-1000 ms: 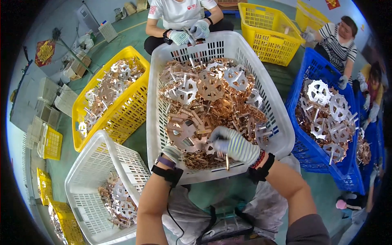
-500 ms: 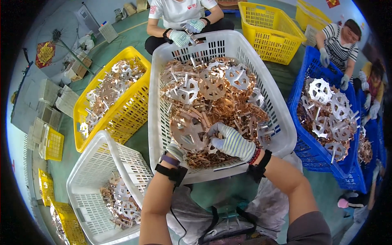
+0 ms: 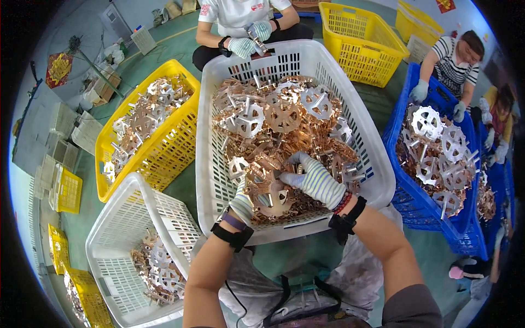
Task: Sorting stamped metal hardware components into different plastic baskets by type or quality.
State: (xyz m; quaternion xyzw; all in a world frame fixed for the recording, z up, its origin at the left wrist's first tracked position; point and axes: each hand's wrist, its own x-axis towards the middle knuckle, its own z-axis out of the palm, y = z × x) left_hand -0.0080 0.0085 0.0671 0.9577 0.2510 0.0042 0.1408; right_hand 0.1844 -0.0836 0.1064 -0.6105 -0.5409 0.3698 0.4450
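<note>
A large white plastic basket stands before me, heaped with silver and copper-coloured metal pieces. Among them are slotted discs like this copper-toned one and a silver one. My left hand, in a striped glove, grips a coppery cut-out metal disc from its left side, the fingers partly hidden by it. My right hand, gloved alike, pinches at the upper right of that same disc with thumb and fingers closed. The disc is tilted over the near end of the heap.
A yellow basket and a smaller white basket, both with metal parts, stand at left. A blue basket of parts is at right. Across from me, a gloved co-worker holds a metal piece; another person leans at the blue basket.
The disc has shifted right and tipped in my hands. My left hand has come more into sight beside it. The co-worker opposite has raised a metal piece.
</note>
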